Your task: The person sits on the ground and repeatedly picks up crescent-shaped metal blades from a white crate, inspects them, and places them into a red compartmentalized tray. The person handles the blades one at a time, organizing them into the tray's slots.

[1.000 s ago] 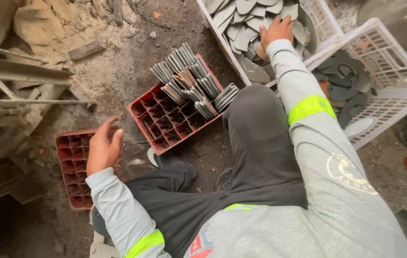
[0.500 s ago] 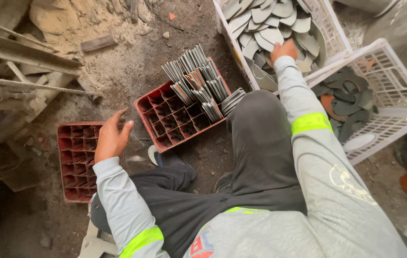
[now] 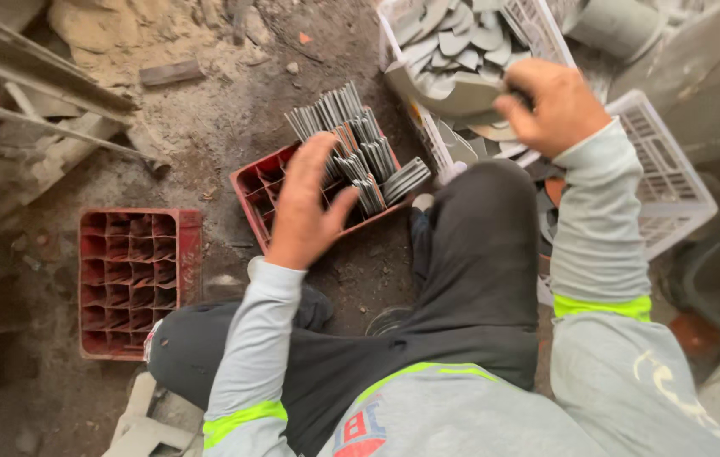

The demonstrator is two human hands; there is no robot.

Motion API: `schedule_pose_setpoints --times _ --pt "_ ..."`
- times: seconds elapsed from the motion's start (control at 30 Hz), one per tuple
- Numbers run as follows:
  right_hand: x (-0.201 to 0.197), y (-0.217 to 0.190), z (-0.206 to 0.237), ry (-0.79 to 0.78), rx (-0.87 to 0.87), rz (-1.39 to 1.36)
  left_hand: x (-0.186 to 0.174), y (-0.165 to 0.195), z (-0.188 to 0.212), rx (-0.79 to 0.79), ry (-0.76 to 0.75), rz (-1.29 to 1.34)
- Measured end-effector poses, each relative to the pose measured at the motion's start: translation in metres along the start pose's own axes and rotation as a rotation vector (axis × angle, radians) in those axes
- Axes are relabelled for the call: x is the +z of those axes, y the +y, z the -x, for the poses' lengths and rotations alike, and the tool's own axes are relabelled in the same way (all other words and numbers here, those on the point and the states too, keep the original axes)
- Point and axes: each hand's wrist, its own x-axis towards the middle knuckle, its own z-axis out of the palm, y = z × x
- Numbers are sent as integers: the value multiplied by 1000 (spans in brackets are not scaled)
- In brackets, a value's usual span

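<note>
Mid-transfer: right hand gripping grey curved ceramic shard, upper right; left hand fingers spread over red compartmented plastic crate, centre. Next: slot w/ care.

Grey plates standing in red crate: thin sheet, looks like metal, matt, dull edges. Red crate: moulded plastic, dusty, scuffed. Second red crate: same plastic, grimy. White basket: plastic lattice, soiled. Curved grey piece in right hand: matt, smooth, material unclear. Floor: rough dirt and rubble. Sleeves: grey cloth with glossy yellow-green bands. Trousers: dark matt cloth.
</note>
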Motion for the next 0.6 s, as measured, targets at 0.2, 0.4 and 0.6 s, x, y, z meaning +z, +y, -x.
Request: schedule_pose_setpoints --times 0.2,0.4,0.6 --pt "39 -110 -39 -335 -356 -168 11 30 15 -198 -87 238" --pt "139 -134 -14 -132 -110 -1015 19 -16 35 -567 212 1141" --pt "199 -120 7 -131 233 -1192 37 -54 44 -513 382 966"
